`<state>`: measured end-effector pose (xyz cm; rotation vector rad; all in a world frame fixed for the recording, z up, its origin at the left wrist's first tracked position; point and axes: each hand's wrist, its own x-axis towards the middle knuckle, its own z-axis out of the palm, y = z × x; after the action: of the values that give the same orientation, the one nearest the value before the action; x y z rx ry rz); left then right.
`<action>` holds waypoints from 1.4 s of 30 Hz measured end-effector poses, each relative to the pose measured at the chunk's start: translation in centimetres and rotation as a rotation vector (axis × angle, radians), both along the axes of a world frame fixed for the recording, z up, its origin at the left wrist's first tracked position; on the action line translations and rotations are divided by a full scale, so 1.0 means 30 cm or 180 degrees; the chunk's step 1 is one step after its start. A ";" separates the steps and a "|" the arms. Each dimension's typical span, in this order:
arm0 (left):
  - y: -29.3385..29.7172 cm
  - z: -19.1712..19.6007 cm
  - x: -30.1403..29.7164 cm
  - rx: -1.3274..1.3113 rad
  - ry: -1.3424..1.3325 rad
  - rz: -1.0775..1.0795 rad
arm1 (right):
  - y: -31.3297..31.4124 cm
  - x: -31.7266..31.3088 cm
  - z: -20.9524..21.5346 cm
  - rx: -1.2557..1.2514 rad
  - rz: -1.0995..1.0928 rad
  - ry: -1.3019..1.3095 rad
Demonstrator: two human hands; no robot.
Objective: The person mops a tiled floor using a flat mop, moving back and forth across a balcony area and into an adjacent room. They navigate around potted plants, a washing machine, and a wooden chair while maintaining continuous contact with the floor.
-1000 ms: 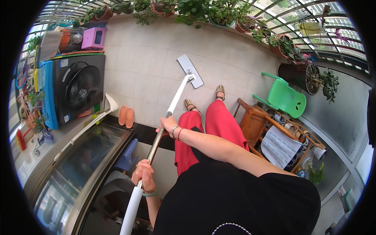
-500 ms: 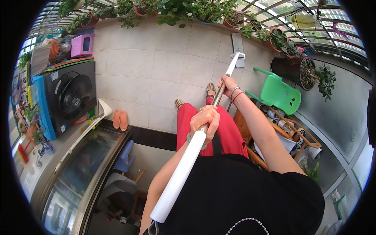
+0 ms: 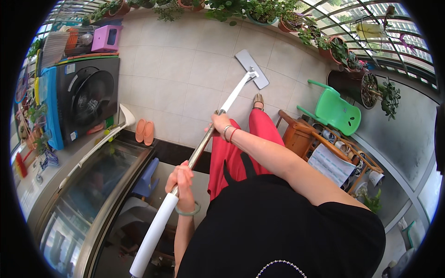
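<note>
A flat mop (image 3: pixel 236 92) runs diagonally in front of me, its white grip end at the lower left and its grey flat head (image 3: pixel 251 69) on the tiled floor ahead. My left hand (image 3: pixel 181 181), with a pale bangle at the wrist, is closed round the metal pole just above the white grip. Farther down, my right hand (image 3: pixel 221 123) grips the pole where metal meets white; bracelets circle that wrist. The mop head lies tilted across the tiles, just beyond my shoe (image 3: pixel 258 101).
Potted plants (image 3: pixel 262 11) line the far railing. On the right stand a green plastic chair (image 3: pixel 337 111), a wooden rack (image 3: pixel 296 134) with shoes and a large planter (image 3: pixel 345 85). A washing machine (image 3: pixel 88 92) is at left, with orange slippers (image 3: pixel 144 132) near the doorway.
The mop head has swung left and nearer, turning to show its broad grey top. Both hands have moved left with the pole, the left hand also lower.
</note>
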<state>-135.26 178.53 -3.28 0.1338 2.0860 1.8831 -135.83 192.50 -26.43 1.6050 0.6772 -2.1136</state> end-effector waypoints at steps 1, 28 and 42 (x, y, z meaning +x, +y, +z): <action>-0.064 0.059 0.001 -0.0157 0.0103 0.0092 | -0.097 -0.025 0.055 -0.0128 0.0155 0.0062; 0.565 0.275 -0.042 0.0770 0.1803 -0.0318 | 0.470 -0.028 0.378 0.2870 0.3124 0.3225; 1.218 -0.112 0.089 0.1999 0.0861 -0.1601 | 1.393 0.380 0.032 0.4355 0.3196 0.1765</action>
<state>-132.59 215.08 -6.63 1.0000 1.3293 2.1767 -124.42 234.29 -25.46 0.5786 2.7412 -1.1566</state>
